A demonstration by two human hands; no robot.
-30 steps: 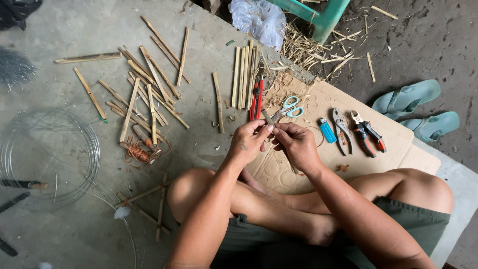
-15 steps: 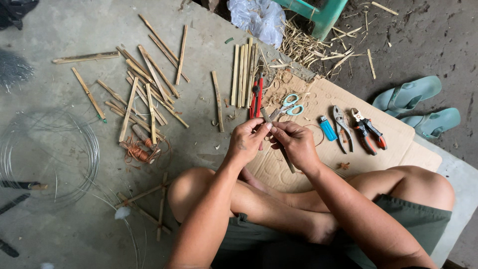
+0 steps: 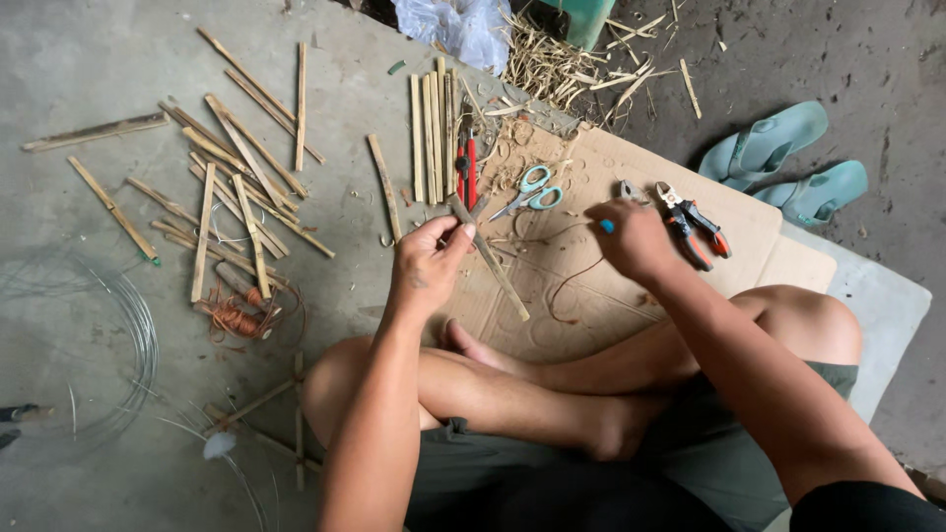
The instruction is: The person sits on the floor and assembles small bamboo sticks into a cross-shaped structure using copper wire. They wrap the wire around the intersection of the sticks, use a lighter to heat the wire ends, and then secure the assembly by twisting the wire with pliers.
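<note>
I am sitting cross-legged at the near edge of a sheet of cardboard laid on the concrete floor. My left hand is pinching a bamboo stick near its upper end, thumb and fingers closed on it; the stick is slanting down to the right, its lower end reaching over the cardboard's left part, above my knee. My right hand is lying over the middle of the cardboard, curled around a small blue tool of which only the tip is showing at my fingers; I cannot tell exactly how the fingers are wrapping it. A thin wire is looping across the cardboard between my two hands.

Just beyond the right hand, toward the cardboard's far edge, pliers with red and black handles are lying. Teal-handled scissors are resting near the far left corner, and a red-handled tool is lying just off that corner beside a row of straight bamboo slats. More slats are lying scattered on the floor to the left, with a bundle of copper wire near them and a coil of grey wire further left. A pair of teal sandals is sitting past the cardboard's right corner.
</note>
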